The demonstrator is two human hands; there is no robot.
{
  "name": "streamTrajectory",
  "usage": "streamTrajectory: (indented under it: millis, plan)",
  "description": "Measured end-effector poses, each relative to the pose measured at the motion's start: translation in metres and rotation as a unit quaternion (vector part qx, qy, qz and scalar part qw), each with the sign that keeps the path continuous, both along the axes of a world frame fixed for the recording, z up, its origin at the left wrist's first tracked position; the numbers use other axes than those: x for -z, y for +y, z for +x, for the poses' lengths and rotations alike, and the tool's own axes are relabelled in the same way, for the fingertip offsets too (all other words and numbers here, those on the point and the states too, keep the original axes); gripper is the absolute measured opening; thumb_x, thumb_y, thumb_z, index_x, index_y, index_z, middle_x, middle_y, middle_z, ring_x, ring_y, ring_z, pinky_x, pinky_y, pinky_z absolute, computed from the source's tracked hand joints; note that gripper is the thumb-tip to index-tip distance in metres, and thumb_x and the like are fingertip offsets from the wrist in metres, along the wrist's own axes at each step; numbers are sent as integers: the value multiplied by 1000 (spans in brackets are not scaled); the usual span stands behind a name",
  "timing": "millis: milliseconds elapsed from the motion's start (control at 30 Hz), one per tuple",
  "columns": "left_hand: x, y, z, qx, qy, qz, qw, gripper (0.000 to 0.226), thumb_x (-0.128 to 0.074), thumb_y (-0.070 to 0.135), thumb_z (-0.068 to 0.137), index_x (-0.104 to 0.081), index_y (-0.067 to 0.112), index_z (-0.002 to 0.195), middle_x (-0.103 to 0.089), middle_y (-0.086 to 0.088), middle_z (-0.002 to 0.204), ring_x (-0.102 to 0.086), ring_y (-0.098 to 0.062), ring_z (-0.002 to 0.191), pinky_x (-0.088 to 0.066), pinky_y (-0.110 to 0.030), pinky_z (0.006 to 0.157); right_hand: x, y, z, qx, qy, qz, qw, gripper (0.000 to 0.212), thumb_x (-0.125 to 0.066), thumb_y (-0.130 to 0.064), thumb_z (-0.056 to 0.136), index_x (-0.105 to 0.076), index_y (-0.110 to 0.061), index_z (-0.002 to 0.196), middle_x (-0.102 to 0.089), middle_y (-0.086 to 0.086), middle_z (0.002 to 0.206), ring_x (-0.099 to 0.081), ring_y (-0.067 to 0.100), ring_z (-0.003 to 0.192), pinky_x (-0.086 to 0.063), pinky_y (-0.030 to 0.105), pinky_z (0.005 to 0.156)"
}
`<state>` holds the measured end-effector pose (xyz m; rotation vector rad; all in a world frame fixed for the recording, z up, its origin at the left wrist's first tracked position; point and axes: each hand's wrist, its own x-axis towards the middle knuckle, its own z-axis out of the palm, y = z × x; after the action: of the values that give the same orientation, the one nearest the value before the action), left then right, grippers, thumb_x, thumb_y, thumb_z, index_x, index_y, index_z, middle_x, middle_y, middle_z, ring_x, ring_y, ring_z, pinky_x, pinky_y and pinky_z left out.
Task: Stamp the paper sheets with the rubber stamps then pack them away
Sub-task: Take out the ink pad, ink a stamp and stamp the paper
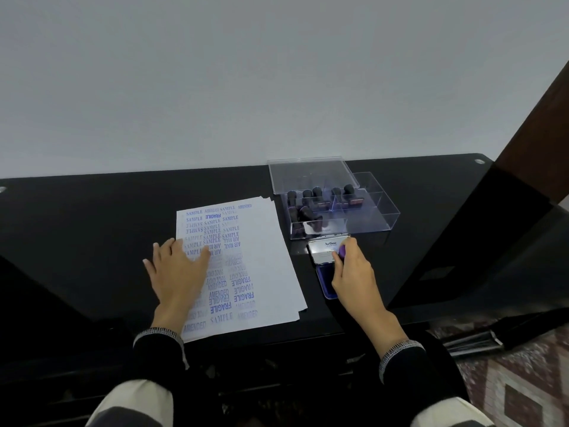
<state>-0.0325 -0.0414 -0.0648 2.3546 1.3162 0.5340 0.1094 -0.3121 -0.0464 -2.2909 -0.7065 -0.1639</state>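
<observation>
A stack of white paper sheets (264, 260), printed over with blue stamp marks, lies on the black desk (92, 217). My left hand (178, 269) rests flat on the left part of the top sheet, fingers spread. My right hand (354, 272) grips a rubber stamp (342, 249) with a purple top over the open ink pad (326, 272), whose lid stands up behind it. A clear plastic box (366, 217) beyond the pad holds several dark rubber stamps (317, 198).
The box's clear lid (311, 171) leans open at its back. A white wall rises behind the desk. A dark wooden panel (529, 155) stands at the right, with a patterned floor (523, 380) below it. The desk's front edge runs near my sleeves.
</observation>
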Motion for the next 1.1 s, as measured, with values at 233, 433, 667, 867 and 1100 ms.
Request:
streamTrajectory:
  millis: [233, 433, 667, 867, 1100]
  plan:
    - [2, 0, -1, 5, -6, 9, 1000, 76, -54, 60, 87, -41, 10, 142, -37, -8, 150, -22, -28, 144, -7, -47, 119, 0, -2, 8, -15, 33, 34, 999, 9, -47, -15, 97, -39, -14, 92, -51, 3, 76, -52, 15, 61, -38, 21, 50]
    - [-14, -2, 7, -34, -16, -32, 999, 81, -71, 52, 78, -38, 16, 142, -49, -13, 135, -39, -36, 123, -31, -49, 105, 3, -3, 5, -19, 5, 32, 999, 9, -47, -14, 96, -40, -12, 91, -51, 5, 76, -53, 16, 61, -40, 22, 49]
    - [-26, -16, 17, -37, -97, -96, 990, 77, -68, 30, 88, -25, 11, 150, -40, -12, 139, -54, -29, 114, -43, -40, 85, 4, -2, 5, -16, 4, 24, 1000, 9, -47, -15, 96, -40, -12, 91, -52, 5, 78, -54, 18, 63, -44, 27, 51]
    - [-20, -8, 14, 5, -115, -105, 988, 23, -60, 25, 93, -58, 17, 115, -65, -4, 111, -65, -21, 90, -53, -32, 65, 5, -1, 5, -8, 13, 47, 999, 10, -47, -14, 97, -40, -12, 90, -52, 7, 78, -54, 22, 64, -47, 34, 53]
    - [-19, -11, 5, 24, -103, -85, 991, 19, -56, 26, 95, -59, 22, 114, -66, 5, 105, -63, -16, 84, -43, -24, 56, 6, -2, 3, -14, 9, 55, 998, 13, -47, -14, 96, -38, -14, 88, -50, 7, 77, -53, 24, 62, -46, 36, 50]
